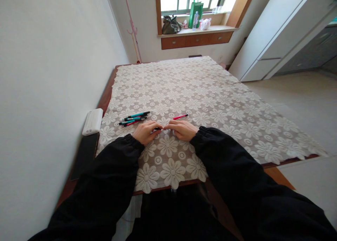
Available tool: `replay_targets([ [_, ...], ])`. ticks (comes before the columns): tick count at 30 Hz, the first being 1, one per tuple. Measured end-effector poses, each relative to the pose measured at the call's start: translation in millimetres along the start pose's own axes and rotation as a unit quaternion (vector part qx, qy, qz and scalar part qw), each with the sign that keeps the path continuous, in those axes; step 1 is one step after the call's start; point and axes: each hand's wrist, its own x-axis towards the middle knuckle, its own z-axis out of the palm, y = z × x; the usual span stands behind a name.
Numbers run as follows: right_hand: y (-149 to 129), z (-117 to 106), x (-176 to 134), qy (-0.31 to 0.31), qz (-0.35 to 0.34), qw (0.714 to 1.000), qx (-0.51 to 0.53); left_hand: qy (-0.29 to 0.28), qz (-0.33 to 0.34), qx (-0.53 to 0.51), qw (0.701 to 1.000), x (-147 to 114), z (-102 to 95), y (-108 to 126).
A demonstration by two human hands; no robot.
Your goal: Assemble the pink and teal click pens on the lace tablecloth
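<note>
My left hand [146, 132] is closed, with a small black piece [158, 128] pinched between thumb and fingers; it looks like part of a pen, but most of it is hidden. Fingertip to fingertip with it, my right hand [183, 130] is also closed, and whatever it grips is too small to make out. Just beyond the right hand lies a thin pink pen refill or pen [180, 117] with a black end. A loose pile of teal and black pens [134, 118], with some pink showing, rests beyond my left hand.
A floral lace cloth [172, 148] covers the wooden table. At the left edge sit a white power bank-like box [92, 122] and a flat black object [85, 151] near the wall. Bags and a bottle [195, 20] stand on the windowsill.
</note>
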Motion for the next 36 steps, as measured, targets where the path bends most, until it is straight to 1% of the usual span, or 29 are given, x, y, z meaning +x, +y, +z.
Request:
replay_targets([
  [6,-0.5,1.2,-0.2,-0.006,0.006,1.0,-0.009,-0.001,0.011,0.027,1.0,-0.4,0.0,-1.1],
  [13,1.3,3.6,-0.9,0.019,-0.006,1.0,-0.007,-0.011,0.014,0.03,0.999,1.9,-2.3,2.3],
  [19,1.6,2.9,0.6,0.028,-0.015,0.999,0.007,-0.017,0.017,0.035,0.999,3.0,-3.6,3.7],
  [27,1.8,4.3,2.0,0.04,-0.028,0.998,0.031,-0.016,0.035,0.008,0.999,2.0,-3.8,5.7],
  [36,-2.8,6.0,3.4,0.05,-0.04,0.997,0.051,-0.01,0.027,0.01,1.0,2.6,-2.4,4.5],
])
